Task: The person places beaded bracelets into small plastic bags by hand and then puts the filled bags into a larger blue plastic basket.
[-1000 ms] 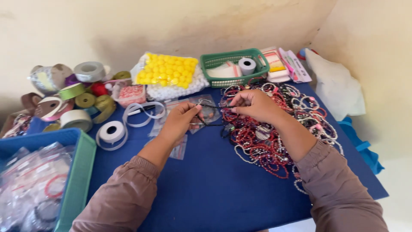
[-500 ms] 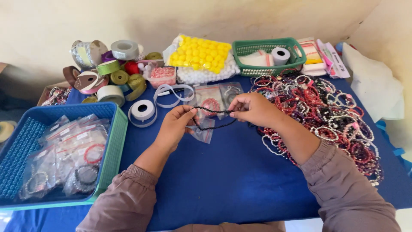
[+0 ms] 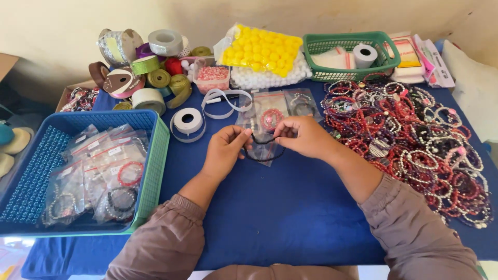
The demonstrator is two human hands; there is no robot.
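Head view: blue tablecloth (image 3: 290,207), beige wall (image 3: 62,31)

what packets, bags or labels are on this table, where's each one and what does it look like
Bagged bracelets: clear flat packets with small white labels, in the blue basket at left.
Clear packets: flat, beyond the hands, bracelets inside.
Ball bag: clear, yellow and white balls, at back.
Pink-edged packets: flat, far right corner.

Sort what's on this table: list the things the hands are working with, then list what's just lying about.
In hand:
left hand
right hand
dark bead bracelet
clear bag

Lying about:
ribbon rolls
yellow ball pack
green basket
blue basket
bracelet pile
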